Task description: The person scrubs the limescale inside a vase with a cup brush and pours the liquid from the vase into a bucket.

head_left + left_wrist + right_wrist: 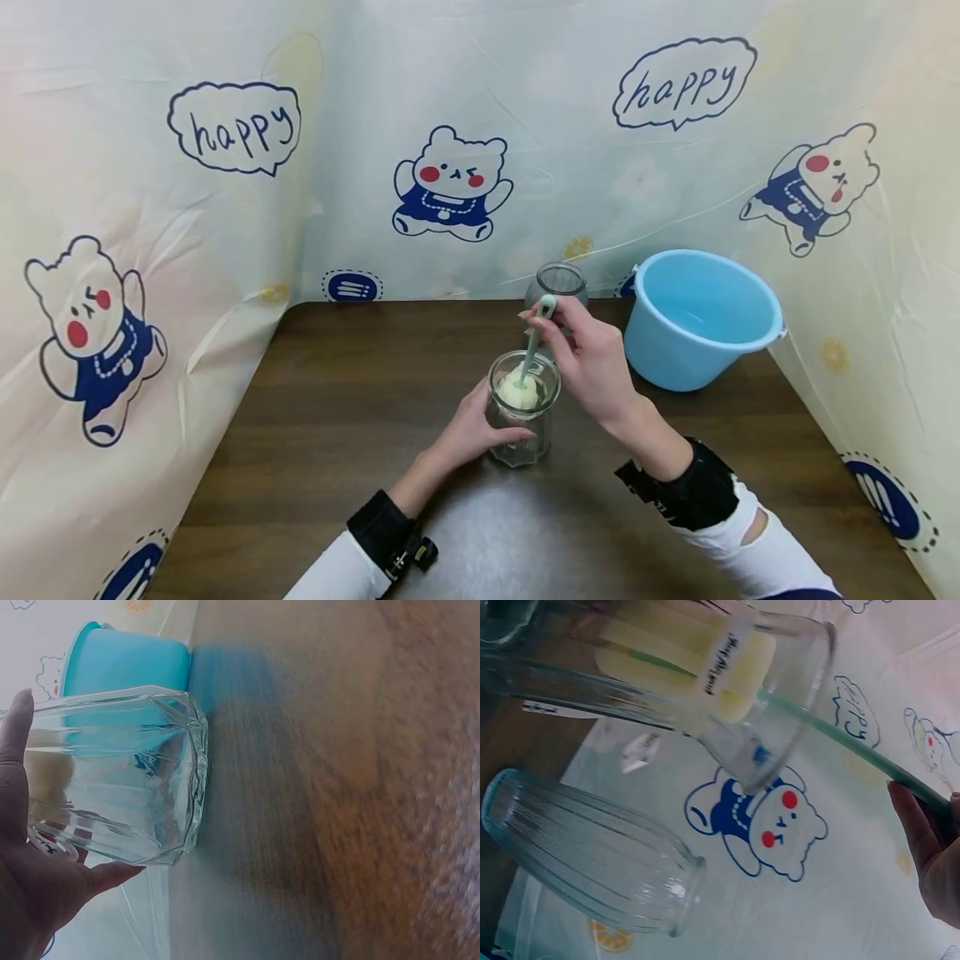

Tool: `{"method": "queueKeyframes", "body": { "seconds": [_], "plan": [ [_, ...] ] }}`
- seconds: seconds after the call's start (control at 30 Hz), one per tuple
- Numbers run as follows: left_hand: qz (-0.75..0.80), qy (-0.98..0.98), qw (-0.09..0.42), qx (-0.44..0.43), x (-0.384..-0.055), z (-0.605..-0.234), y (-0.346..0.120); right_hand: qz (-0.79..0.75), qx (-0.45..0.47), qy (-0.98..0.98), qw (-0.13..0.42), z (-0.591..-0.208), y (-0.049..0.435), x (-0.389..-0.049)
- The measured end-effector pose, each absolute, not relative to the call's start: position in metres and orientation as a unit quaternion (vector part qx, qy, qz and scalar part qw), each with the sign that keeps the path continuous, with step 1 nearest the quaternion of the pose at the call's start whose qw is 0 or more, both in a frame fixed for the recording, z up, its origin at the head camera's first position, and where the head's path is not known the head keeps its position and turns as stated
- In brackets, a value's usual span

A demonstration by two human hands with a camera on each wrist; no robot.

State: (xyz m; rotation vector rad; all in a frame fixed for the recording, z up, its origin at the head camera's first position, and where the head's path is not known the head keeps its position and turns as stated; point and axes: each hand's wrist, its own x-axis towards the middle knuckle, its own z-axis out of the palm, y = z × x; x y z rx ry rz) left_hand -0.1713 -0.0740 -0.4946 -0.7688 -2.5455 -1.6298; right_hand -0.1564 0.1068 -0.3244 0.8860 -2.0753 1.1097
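My left hand (pixel 468 427) grips a clear glass jar (pixel 523 446) from the side, thumb across its front; some fingers are hidden behind the glass. My right hand (pixel 596 358) pinches the top of a pale green handle (pixel 532 346) that slants down through the jar's mouth. This handle belongs to a sponge bottle brush, whose cream sponge head (pixel 517 389) sits inside the upper part of the jar. In the right wrist view, a white label strip (pixel 718 664) with dark writing overlaps the sponge. The faceted jar bottom (pixel 191 780) shows close to the tabletop in the left wrist view.
A second ribbed glass jar (pixel 600 855) stands behind the hands near the table's back edge. To the right is a light blue bucket (pixel 686 358). A dark wooden tabletop (pixel 337 400) lies below, with a printed curtain (pixel 450 67) around its back and sides.
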Motion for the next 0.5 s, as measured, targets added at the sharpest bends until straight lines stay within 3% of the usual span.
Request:
{"method": "queueKeyframes", "body": {
  "seconds": [0.2, 0.5],
  "plan": [
    [-0.524, -0.816, 0.009, -0.242, -0.169, -0.497, -0.075, 0.433, 0.333, -0.787, 0.285, -0.334, 0.106, -0.156],
    [-0.530, -0.810, 0.019, -0.250, -0.167, -0.486, -0.073, 0.430, 0.320, -0.785, 0.311, -0.312, 0.111, -0.147]
  ]
}}
